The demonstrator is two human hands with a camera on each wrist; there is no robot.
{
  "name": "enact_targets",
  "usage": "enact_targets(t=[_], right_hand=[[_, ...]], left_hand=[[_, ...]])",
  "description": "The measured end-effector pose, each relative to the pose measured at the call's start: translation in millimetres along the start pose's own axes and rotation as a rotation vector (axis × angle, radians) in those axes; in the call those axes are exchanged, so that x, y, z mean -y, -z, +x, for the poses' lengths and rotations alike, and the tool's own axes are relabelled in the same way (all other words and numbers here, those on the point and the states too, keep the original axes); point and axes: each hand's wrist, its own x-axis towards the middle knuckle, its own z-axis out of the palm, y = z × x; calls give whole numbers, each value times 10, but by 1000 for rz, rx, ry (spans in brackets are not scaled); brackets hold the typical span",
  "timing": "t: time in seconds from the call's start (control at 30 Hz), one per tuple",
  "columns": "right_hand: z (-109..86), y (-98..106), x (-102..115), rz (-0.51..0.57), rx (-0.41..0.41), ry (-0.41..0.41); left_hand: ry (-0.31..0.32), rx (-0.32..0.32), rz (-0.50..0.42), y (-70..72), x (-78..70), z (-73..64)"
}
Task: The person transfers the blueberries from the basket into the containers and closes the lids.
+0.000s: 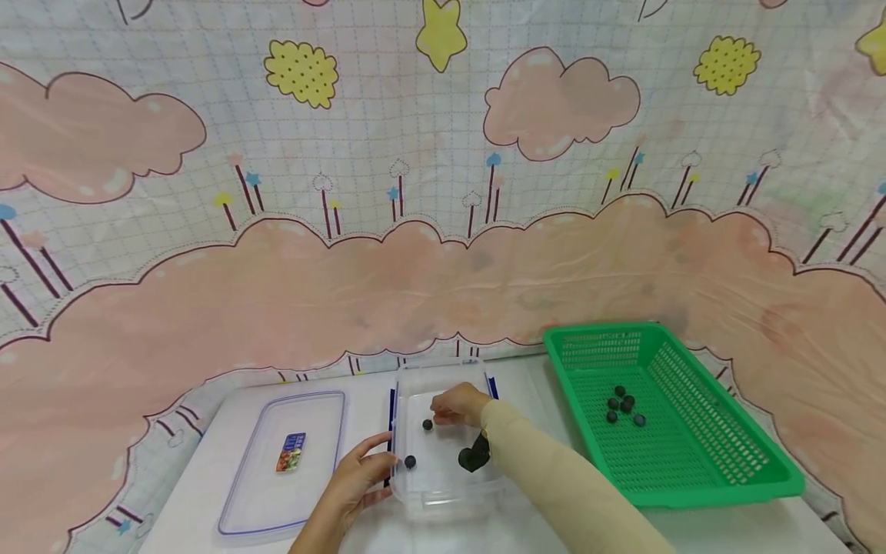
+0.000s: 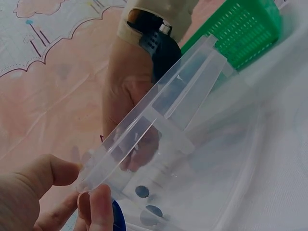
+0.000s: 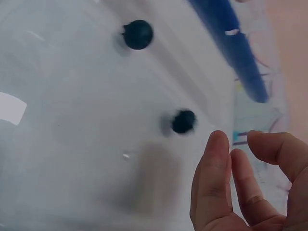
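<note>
A clear plastic box (image 1: 443, 494) stands in the middle of the white table, with blue clips at its sides. Two dark blueberries lie on its floor: a nearer blueberry (image 1: 411, 462) by the left wall and a farther blueberry (image 1: 428, 425). My left hand (image 1: 360, 475) grips the box's left wall, thumb and fingers on either side of the rim in the left wrist view. My right hand (image 1: 460, 405) is inside the box, just right of the farther blueberry (image 3: 184, 121). Its thumb and fingers stand apart, with nothing between them in the right wrist view.
A green basket (image 1: 602, 329) to the right holds several blueberries (image 1: 626, 404). On the left lies a clear lid (image 1: 314, 415) with a blue edge and a small coloured label (image 1: 291, 452). A patterned cloth (image 1: 415, 292) hangs behind the table.
</note>
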Motion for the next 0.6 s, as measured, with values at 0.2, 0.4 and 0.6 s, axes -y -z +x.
enact_targets(t=[0.2, 0.4, 0.6], right_hand=[[-85, 313, 303, 72, 39, 114], [89, 1255, 404, 128, 80, 278], [-471, 2170, 468, 108, -31, 225]], left_hand=[[0, -6, 1, -5, 3, 8], [-5, 5, 3, 0, -16, -3], [-2, 2, 8, -4, -14, -10]])
